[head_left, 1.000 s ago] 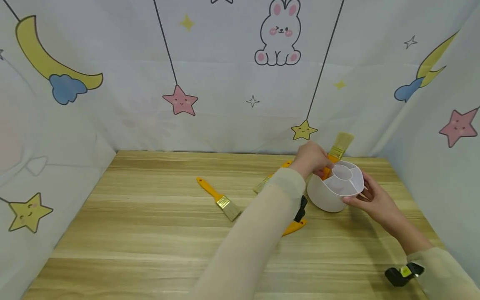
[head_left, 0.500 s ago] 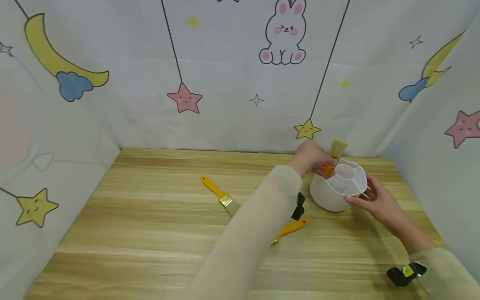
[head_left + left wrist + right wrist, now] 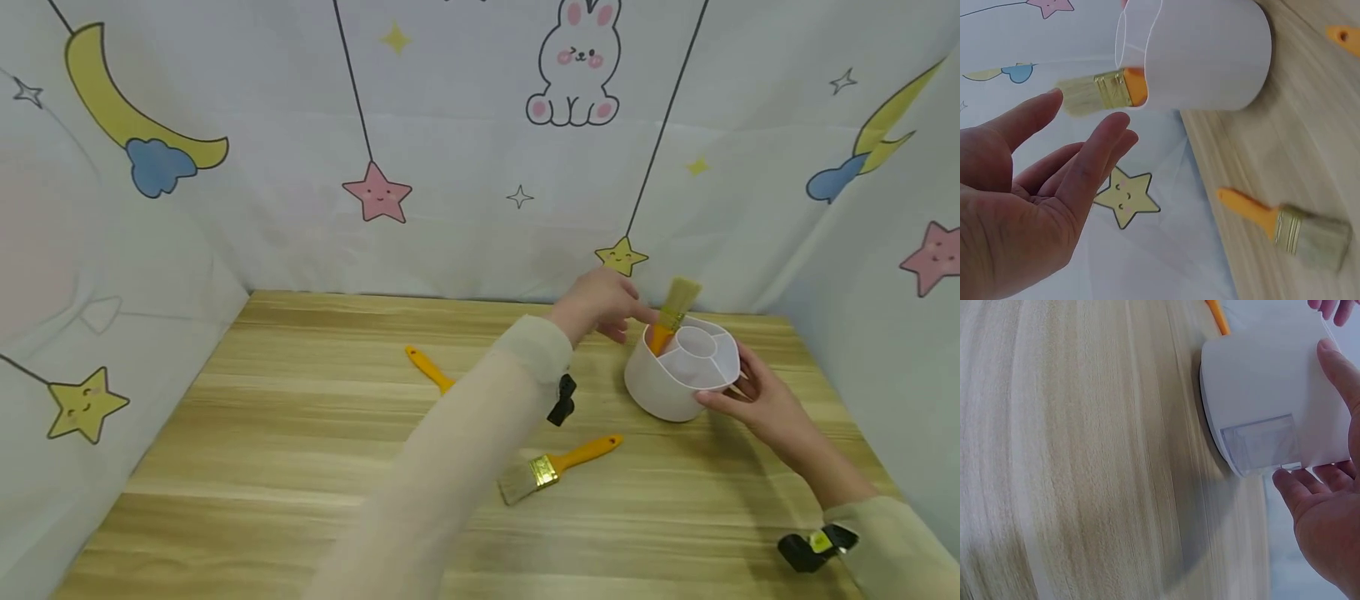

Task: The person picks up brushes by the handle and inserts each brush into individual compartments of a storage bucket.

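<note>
A white round desk organizer with divided compartments stands on the table's right side. My right hand grips its right side, thumb in front and fingers round the far wall. A paintbrush leans in the organizer's left compartment, bristles up, its orange handle mostly hidden inside. My left hand is just left of it, fingers apart and holding nothing; in the left wrist view the thumb tip overlaps the bristles. Another paintbrush lies in front of the organizer. In the right wrist view, the organizer shows a clear drawer.
Farther left lies another orange-handled brush, its bristles hidden behind the left sleeve. The left wrist view shows a brush flat near the table's back edge. A white printed curtain hangs behind and beside the wooden table.
My left hand has let go of the paintbrush, now standing in the organizer, and drawn back to the left. More of the front brush shows. The right hand keeps its grip.
</note>
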`<act>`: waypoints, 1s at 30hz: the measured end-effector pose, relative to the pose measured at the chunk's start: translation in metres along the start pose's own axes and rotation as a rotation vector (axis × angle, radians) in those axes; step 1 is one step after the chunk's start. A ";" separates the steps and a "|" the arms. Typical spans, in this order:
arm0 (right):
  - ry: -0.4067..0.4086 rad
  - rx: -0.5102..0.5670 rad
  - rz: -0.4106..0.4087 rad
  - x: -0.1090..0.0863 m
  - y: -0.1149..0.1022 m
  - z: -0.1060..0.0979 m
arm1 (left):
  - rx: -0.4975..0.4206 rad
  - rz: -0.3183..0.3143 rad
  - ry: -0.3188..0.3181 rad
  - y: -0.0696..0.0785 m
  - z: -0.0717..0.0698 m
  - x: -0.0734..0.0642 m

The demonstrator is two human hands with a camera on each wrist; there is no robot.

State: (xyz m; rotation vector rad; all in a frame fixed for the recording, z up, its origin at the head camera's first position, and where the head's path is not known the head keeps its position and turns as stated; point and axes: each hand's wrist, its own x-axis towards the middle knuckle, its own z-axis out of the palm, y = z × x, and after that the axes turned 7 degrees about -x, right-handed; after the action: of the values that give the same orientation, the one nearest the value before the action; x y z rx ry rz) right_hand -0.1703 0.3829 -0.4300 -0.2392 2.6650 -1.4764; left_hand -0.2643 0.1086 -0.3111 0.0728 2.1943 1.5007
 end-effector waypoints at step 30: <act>0.033 -0.037 0.019 -0.001 0.000 0.002 | 0.433 0.120 -0.088 -0.042 -0.126 -0.036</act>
State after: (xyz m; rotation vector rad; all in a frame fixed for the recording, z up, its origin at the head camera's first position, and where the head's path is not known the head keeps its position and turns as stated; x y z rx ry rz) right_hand -0.1691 0.3813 -0.4317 -0.1926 2.7144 -1.4395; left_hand -0.2751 -0.0277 -0.3003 0.4091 2.4386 1.0313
